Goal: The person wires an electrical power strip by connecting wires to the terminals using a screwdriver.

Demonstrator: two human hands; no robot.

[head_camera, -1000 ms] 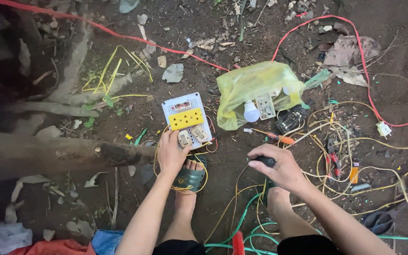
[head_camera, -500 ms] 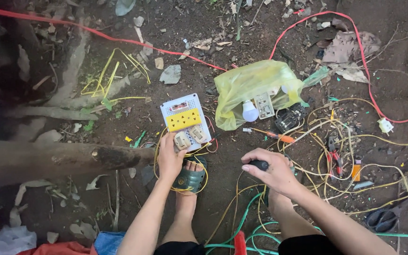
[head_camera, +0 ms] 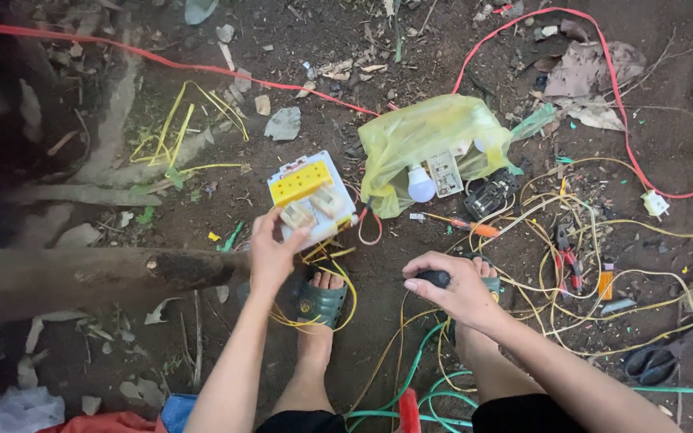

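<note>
A white switch board with a yellow socket block [head_camera: 308, 195] lies on the dirt in front of me. My left hand [head_camera: 273, 250] grips its near edge, fingers on the switches. My right hand [head_camera: 455, 287] is closed around a black handle [head_camera: 435, 278], likely a small tool, just above my right foot. Yellow wires run out from under the board toward my left foot in a green sandal [head_camera: 322, 302].
A yellow plastic bag [head_camera: 427, 140] holds a bulb [head_camera: 420, 186] and a switch plate. Beside it lie an orange screwdriver [head_camera: 467, 227], red pliers [head_camera: 565, 255] and tangled yellow wires [head_camera: 603, 273]. A red cable [head_camera: 202, 68] crosses the ground; a log [head_camera: 82, 277] lies at left.
My right hand closed on the black handle and drew slightly toward me. My left hand stayed on the board.
</note>
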